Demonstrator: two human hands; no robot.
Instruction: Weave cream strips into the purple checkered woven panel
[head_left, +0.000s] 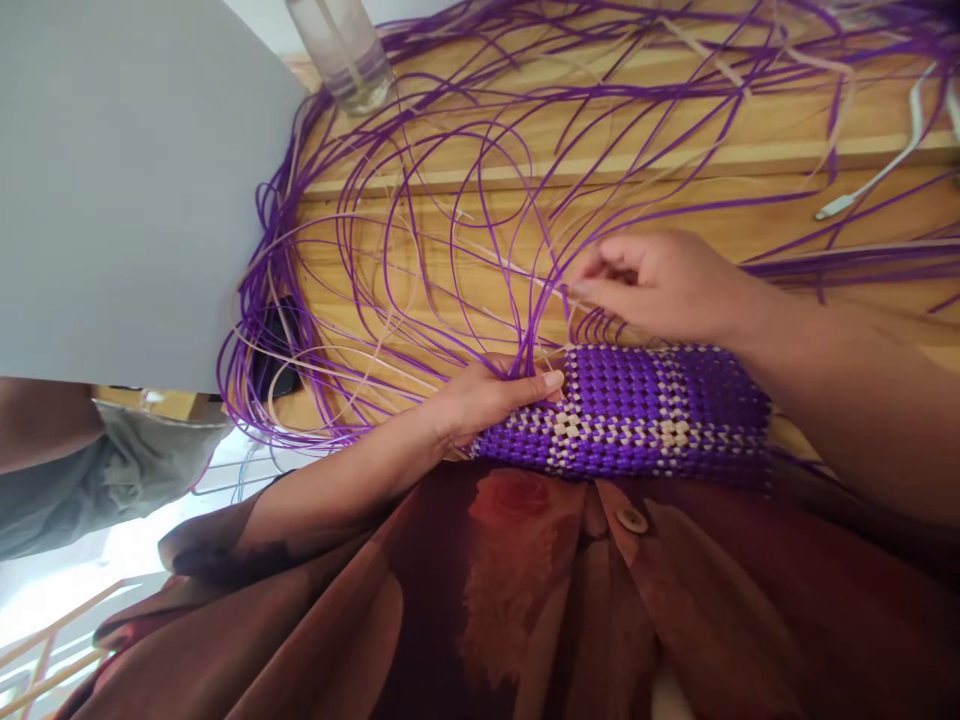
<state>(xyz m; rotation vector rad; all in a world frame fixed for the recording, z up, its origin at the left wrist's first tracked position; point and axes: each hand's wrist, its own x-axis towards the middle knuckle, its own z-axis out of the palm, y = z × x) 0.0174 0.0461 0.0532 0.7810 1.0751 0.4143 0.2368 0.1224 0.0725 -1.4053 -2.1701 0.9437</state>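
Note:
A woven panel (630,405) of purple and cream strands lies against my front, at the near side of the table. My left hand (502,395) is closed on its left end, with the thumb pressed on top of the weave and loose purple strands rising beside it. Just above the panel's upper edge, my right hand (660,285) has its fingers curled, with thumb and forefinger pinched on a thin strand. Long loose purple strands (386,240) loop out from the weave to the left and the back.
The wooden table (675,135) has strands strewn over it. At the back left stands a clear bottle (341,55). A white cable (877,175) lies at the right. A grey panel (127,180) fills the upper left, and another person's leg (45,425) shows below it.

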